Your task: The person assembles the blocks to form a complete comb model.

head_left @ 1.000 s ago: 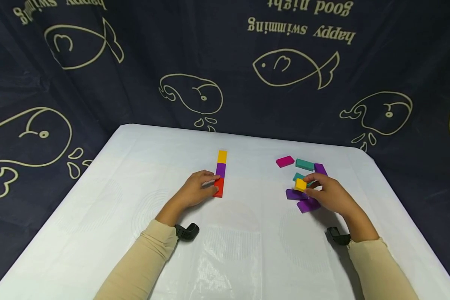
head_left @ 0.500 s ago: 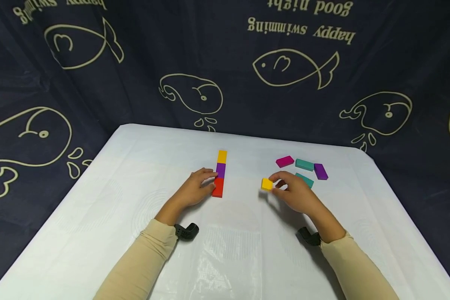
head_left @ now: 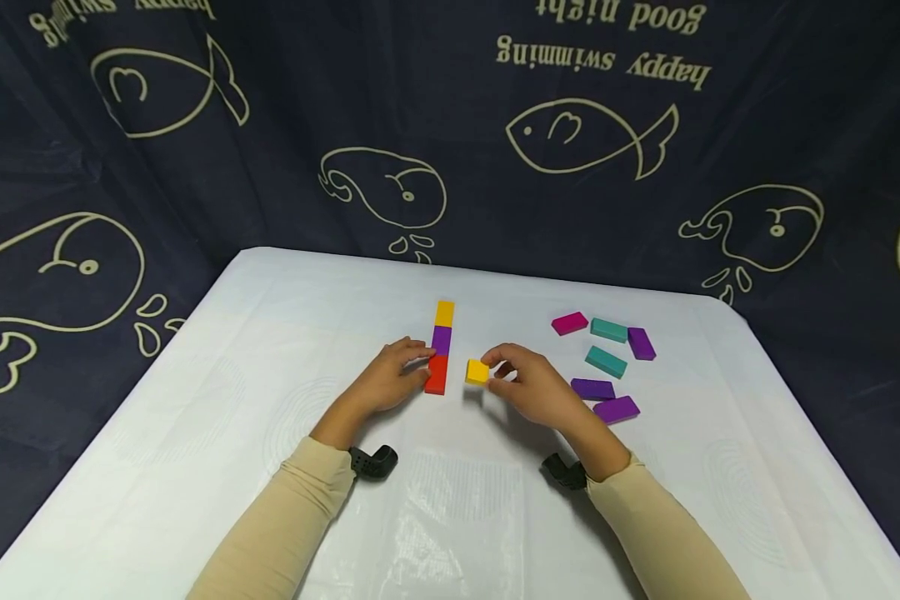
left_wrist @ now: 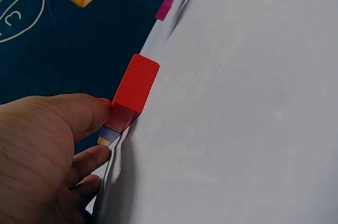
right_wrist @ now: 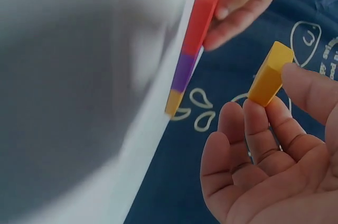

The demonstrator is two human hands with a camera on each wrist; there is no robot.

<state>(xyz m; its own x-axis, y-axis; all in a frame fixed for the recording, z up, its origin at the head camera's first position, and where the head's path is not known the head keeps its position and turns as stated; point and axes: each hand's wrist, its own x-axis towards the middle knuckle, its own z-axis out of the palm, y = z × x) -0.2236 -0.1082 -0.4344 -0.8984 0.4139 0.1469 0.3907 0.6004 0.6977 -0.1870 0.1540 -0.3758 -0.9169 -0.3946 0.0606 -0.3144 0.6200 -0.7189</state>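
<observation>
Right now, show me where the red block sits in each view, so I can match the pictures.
Head: the red block is just left of centre, beside the left hand.
Left wrist: red block left of centre, about mid-height.
Right wrist: red block right of centre, near the top.
Shared landmark: the yellow block held in the right hand.

We look onto a white-covered table (head_left: pixel 307 308), its rounded far corners standing left of centre and toward the right of the frame. Behind it and down both sides, we see a dark navy cloth (head_left: pixel 285 200), creased at the upper left. Pale outlines of fish (head_left: pixel 592 136) and whales (head_left: pixel 386 187) spread across it, with upside-down words (head_left: pixel 600 58) along the top. We catch a glossy shine (head_left: pixel 435 542) on the table at bottom centre.
</observation>
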